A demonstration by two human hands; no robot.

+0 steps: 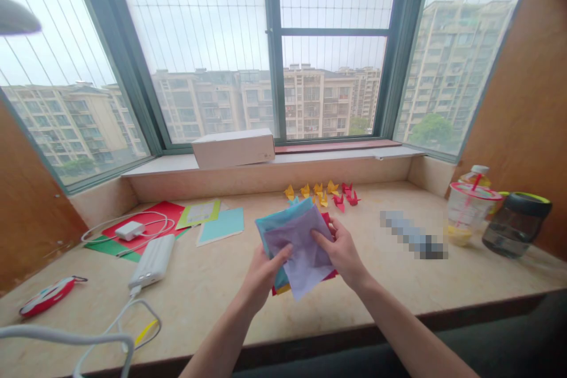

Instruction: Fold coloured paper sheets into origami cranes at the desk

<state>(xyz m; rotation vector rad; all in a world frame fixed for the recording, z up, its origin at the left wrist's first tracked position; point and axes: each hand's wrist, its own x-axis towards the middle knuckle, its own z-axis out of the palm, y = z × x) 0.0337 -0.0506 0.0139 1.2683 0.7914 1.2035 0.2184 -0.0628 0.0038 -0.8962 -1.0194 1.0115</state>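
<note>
Both hands hold a small stack of coloured paper squares [301, 242] just above the marble counter [398, 283]. A lilac sheet lies on top, with light blue, red and yellow sheets under it. My left hand [263, 274] grips the stack's lower left edge, thumb on the lilac sheet. My right hand [339, 251] pinches the right side, thumb and fingers closed on the paper. Behind the stack, several folded yellow and red paper cranes [325, 192] stand in a row.
At the left lie loose sheets [219, 224], a white charger with cable [130, 229], a white power bank [153, 260] and a red object [46, 295]. A white box [234, 147] sits on the sill. Cups and a dark jar [516, 224] stand at the right.
</note>
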